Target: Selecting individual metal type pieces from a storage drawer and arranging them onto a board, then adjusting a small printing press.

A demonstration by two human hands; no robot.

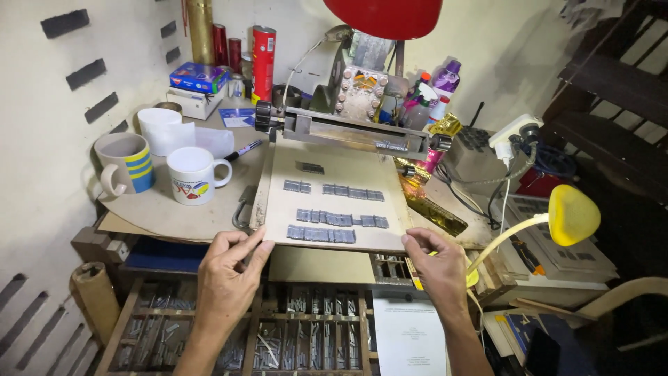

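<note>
type drawer (292, 334): nearest the camera, below the hands; wooden compartments filled with small grey metal sorts.
white sheet (409, 334): printed paper laid over the drawer's right part.
left hand (228, 277): fingers bent and closed on the near-left corner of the flat board (278, 202), thumb on top at the edge.
right hand (440, 268): fingers curled on the near-right corner of the board, thumb pressed on the top face; under-side fingers hidden, grip depth cannot be told.
flat board: beige slab, lying level in front of the press, near edge held at both corners, far edge under the metal bar (351, 132).
metal type rows (327, 217): several short grey lines resting loose on the board's top; one small piece apart near the far end.
handling (judged): board stiff, likely light by itself; metal adds weight. Rows look unfixed, so any tilt could slide or scatter them. Best taken at both near corners, kept level.
mugs (191, 174): two on the round table, left of the board, apart from it.
press body (362, 87): behind the bar, red lamp shade above.
yellow lamp (572, 214): right, well apart.
</note>
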